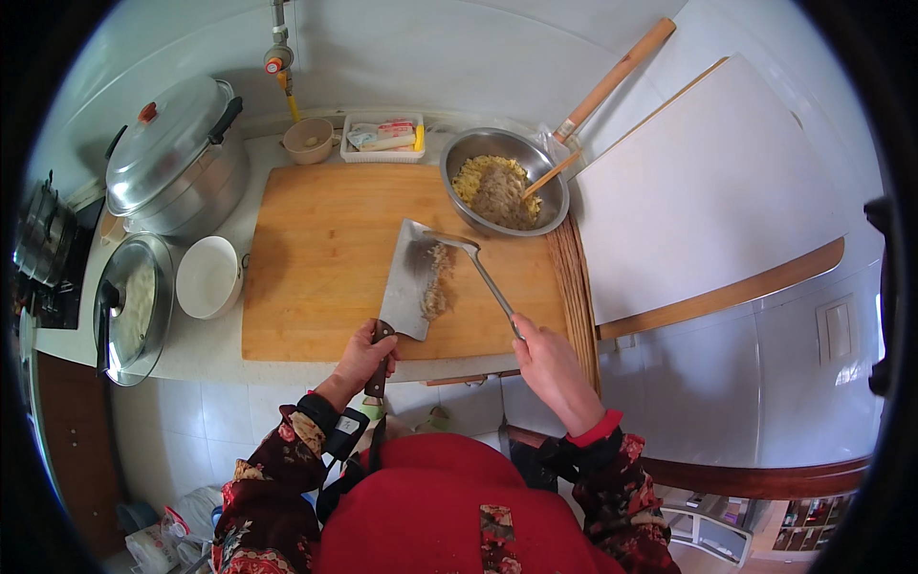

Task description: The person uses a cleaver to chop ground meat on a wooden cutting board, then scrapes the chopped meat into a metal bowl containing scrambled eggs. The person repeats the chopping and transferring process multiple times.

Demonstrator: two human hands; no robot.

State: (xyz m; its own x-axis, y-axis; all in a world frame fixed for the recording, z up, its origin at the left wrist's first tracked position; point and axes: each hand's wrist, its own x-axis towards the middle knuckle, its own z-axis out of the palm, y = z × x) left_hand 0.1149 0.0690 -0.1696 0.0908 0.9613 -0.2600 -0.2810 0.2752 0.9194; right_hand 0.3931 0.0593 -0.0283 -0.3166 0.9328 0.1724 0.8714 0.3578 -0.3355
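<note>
My left hand (364, 361) grips the dark wooden handle of a cleaver (407, 287), its broad blade lying low over the wooden cutting board (315, 251). In my right hand (554, 364) is the metal handle of a ladle or spoon (493, 284), with its head over the blade's far end. A strip of finely chopped pale food (436, 283) lies along the blade's right edge and on the board. Behind, partly over the board's far right corner, stands a steel mixing bowl (556, 208) with yellow crumbles, a greyish-brown mixture and wooden chopsticks (552, 174) in it.
At left are a large lidded steamer pot (172, 165), a glass-lidded pan (134, 308) and a white bowl (208, 278). A beige cup (308, 140) and a white basket (382, 154) line the back. On the right lean a rolling pin (617, 77) and a white board (710, 194).
</note>
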